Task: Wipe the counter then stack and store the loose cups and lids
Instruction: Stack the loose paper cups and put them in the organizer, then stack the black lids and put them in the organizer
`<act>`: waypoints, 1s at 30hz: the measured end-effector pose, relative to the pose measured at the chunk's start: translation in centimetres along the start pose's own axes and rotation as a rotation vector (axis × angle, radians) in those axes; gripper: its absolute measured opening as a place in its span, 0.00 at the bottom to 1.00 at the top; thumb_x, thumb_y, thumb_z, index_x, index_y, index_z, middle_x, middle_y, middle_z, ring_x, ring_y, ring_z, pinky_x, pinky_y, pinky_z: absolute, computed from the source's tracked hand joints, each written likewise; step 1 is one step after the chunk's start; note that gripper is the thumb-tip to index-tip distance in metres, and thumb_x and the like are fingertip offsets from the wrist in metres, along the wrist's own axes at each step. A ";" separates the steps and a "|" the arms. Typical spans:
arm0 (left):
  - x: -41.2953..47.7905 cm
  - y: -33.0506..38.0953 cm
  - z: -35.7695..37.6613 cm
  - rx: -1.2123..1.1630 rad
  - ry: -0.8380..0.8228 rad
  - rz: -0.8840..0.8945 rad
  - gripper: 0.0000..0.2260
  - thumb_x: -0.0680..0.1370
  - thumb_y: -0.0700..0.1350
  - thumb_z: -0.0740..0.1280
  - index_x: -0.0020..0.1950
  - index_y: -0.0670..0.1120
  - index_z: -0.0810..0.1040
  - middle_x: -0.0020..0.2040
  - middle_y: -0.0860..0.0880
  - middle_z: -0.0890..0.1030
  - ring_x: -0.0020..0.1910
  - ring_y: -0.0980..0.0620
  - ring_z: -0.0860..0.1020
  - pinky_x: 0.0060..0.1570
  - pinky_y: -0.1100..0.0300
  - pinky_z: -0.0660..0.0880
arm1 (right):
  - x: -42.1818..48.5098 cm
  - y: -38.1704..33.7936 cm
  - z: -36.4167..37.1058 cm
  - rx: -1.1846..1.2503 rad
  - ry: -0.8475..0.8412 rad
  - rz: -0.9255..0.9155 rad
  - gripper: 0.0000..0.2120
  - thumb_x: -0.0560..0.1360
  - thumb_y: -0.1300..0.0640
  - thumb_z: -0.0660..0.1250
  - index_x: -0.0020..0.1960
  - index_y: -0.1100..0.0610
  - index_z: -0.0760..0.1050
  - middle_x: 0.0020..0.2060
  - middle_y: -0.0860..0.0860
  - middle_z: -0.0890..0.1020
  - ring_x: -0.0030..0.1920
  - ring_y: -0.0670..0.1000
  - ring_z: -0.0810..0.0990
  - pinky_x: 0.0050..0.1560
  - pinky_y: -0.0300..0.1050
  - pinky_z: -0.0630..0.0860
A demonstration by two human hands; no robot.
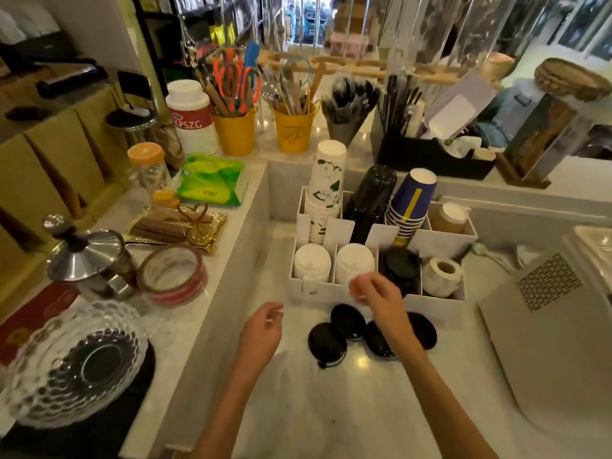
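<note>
Hands hovered over the marble counter (331,409) at lower centre of the frame — my right hand (381,294) loosely curled, thumb and forefinger nearly pinched, though whether anything was between them I could not tell; my left hand (261,329) half open and holding nothing I could see. Four loose black lids (326,341) lay flat just in front of the white organiser (314,288), which already held stacked cups (326,190) and lids in its compartments. I judged the lids thin, light plastic, a little slick and springy — best taken by the rim, nested one on another, then dropped beside the black lid stack (400,265).
</note>
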State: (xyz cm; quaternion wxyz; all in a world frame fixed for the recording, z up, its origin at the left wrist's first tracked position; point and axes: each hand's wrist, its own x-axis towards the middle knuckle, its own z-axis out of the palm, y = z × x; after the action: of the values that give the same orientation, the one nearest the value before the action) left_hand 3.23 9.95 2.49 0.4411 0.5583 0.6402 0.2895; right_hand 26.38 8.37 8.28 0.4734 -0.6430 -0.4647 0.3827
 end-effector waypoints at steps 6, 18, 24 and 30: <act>-5.7 -5.9 2.3 0.249 -0.285 -0.153 0.14 0.81 0.45 0.59 0.66 0.51 0.75 0.62 0.49 0.78 0.57 0.52 0.76 0.57 0.60 0.73 | -14.0 10.9 1.7 0.041 -0.050 0.504 0.11 0.80 0.53 0.62 0.46 0.56 0.82 0.43 0.53 0.85 0.44 0.51 0.84 0.41 0.40 0.79; -5.5 -5.0 4.0 0.213 -0.194 -0.182 0.14 0.81 0.46 0.58 0.66 0.50 0.74 0.62 0.47 0.79 0.58 0.49 0.77 0.59 0.54 0.74 | -9.5 11.7 4.8 -0.474 -0.034 0.323 0.19 0.77 0.46 0.67 0.66 0.49 0.70 0.59 0.50 0.75 0.58 0.52 0.77 0.53 0.41 0.75; -4.5 -3.9 4.9 0.276 -0.141 -0.160 0.16 0.81 0.47 0.57 0.68 0.50 0.73 0.65 0.49 0.78 0.61 0.50 0.77 0.53 0.58 0.70 | -4.9 11.9 9.2 -0.942 -0.123 0.344 0.32 0.75 0.36 0.62 0.72 0.49 0.59 0.66 0.60 0.68 0.64 0.60 0.68 0.57 0.51 0.73; -3.8 -4.5 4.8 0.254 -0.183 -0.179 0.15 0.81 0.47 0.57 0.67 0.51 0.74 0.65 0.50 0.78 0.61 0.51 0.76 0.56 0.57 0.71 | -5.5 13.7 10.2 -1.033 0.028 0.264 0.29 0.74 0.36 0.63 0.68 0.50 0.63 0.61 0.56 0.72 0.60 0.56 0.70 0.56 0.48 0.72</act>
State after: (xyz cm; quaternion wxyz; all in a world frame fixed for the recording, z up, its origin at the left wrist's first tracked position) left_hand 5.41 4.71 -2.57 0.4474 0.5745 0.6759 0.1141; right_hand 18.56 4.01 -7.26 0.0491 -0.8503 -0.5016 0.1517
